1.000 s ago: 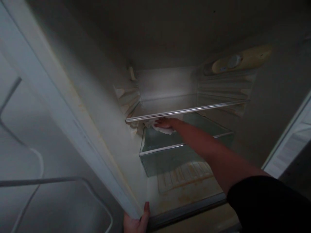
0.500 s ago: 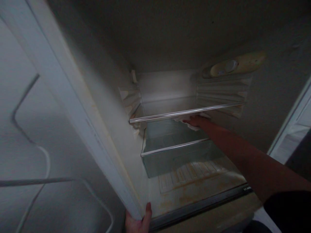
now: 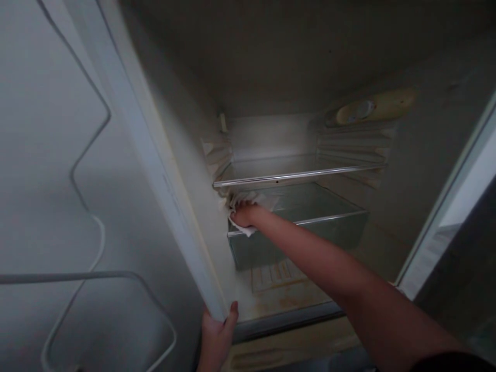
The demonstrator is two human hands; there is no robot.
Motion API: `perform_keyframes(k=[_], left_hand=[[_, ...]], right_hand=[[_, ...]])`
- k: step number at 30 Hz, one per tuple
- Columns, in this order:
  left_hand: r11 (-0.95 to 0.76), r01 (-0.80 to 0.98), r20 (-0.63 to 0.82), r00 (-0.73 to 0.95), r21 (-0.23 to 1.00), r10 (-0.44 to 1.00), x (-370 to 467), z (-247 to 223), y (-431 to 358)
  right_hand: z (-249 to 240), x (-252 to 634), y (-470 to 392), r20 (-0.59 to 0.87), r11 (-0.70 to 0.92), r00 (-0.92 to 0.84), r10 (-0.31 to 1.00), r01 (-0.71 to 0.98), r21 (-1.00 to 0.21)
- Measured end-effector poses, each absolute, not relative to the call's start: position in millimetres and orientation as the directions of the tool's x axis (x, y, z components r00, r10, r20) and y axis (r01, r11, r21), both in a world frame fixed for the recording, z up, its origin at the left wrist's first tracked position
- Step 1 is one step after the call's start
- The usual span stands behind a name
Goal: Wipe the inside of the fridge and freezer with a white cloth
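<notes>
Head view: the person's right hand (image 3: pixel 244 213) held a bunched white cloth (image 3: pixel 246 231) left of the frame's centre, its fingers partly hidden in the folds. The cloth lay at the left front corner of the lower glass shelf (image 3: pixel 310 199), overlapping its trim, below the upper glass shelf (image 3: pixel 298 175). At bottom centre-left, the left hand (image 3: pixel 217 330) gripped the refrigerator's left edge (image 3: pixel 182 222), thumb inside. A yellowish dial housing (image 3: pixel 391 106) sat upper right.
</notes>
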State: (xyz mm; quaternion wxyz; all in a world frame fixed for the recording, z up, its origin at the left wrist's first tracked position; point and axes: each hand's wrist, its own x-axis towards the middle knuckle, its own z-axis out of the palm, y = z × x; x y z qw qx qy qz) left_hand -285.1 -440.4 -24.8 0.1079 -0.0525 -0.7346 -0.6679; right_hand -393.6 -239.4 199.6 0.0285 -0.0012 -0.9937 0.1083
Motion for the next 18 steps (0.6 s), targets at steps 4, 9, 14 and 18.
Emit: perform_keyframes(k=[4, 9, 14, 18], left_hand=[[0.104, 0.242, 0.247, -0.968, 0.965, -0.046, -281.0, -12.8, -437.5], [0.115, 0.241, 0.25, -0.965, 0.964, -0.074, -278.7, -9.8, -436.6], [0.126, 0.215, 0.223, -0.973, 0.969, -0.058, -278.8, -11.7, -437.5], [0.123, 0.237, 0.244, -0.968, 0.964, -0.051, -280.0, -11.7, -438.1]], right_hand=[[195.7, -362.7, -202.4, 0.064, 0.963, -0.989, -0.136, -0.148, -0.225], [194.7, -325.4, -87.9, 0.043, 0.963, -0.989, 0.14, 0.126, -0.238], [188.7, -285.8, 2.4, 0.101, 0.865, -0.871, 0.481, 0.453, -0.216], [185.9, -282.3, 11.4, 0.093, 0.841, -0.844, 0.529, 0.507, -0.189]])
